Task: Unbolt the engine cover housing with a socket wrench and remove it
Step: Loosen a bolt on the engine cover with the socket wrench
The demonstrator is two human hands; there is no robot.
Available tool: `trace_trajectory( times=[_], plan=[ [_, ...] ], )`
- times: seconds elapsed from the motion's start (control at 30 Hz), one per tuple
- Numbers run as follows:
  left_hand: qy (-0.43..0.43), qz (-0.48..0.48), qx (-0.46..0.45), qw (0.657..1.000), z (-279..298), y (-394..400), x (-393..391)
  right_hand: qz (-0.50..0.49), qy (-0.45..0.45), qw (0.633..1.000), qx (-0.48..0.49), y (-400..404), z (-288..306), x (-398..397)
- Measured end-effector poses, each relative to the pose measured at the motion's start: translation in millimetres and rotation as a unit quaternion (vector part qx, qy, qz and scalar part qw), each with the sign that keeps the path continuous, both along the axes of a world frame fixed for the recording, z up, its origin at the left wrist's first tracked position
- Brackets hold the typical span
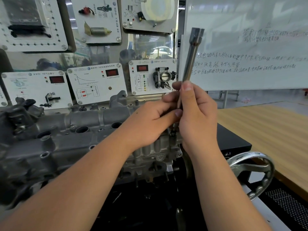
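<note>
Long steel socket wrench (pixel 191 60), held above the grey cast-metal engine cover housing (pixel 66 144); long axis near upright, leaning slightly right, socket end up. Right hand (pixel 196 114) wrapped around its lower shaft; left hand (pixel 150 120) pinches the bottom end. Lower tip hidden behind fingers. Upper end blurred, doubled.
</note>
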State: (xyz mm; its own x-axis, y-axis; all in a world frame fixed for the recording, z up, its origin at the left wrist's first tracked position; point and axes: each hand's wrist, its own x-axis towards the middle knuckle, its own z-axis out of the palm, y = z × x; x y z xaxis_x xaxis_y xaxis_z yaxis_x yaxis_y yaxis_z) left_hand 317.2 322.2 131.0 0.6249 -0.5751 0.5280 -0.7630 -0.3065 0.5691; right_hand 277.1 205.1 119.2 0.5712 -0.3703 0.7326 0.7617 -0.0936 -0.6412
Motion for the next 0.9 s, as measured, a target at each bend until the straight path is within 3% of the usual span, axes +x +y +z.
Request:
trace_trajectory(
  times=[0.47, 0.6, 0.9],
  plan=[
    [0.039, -0.024, -0.023, 0.999, 0.4, 0.0, -1.5, -0.035, -0.018, 0.999, -0.017, 2.4, -1.6, 3.8],
    [0.027, -0.031, 0.006, 0.999, 0.3, 0.1, -0.7, -0.033, -0.008, 0.999, 0.001, 0.1, -1.7, 3.9],
    [0.014, -0.038, -0.030, 0.999, 0.4, -4.5, 1.6, -0.019, -0.007, 1.000, 0.002, 0.9, 0.8, 0.0]
  ],
)
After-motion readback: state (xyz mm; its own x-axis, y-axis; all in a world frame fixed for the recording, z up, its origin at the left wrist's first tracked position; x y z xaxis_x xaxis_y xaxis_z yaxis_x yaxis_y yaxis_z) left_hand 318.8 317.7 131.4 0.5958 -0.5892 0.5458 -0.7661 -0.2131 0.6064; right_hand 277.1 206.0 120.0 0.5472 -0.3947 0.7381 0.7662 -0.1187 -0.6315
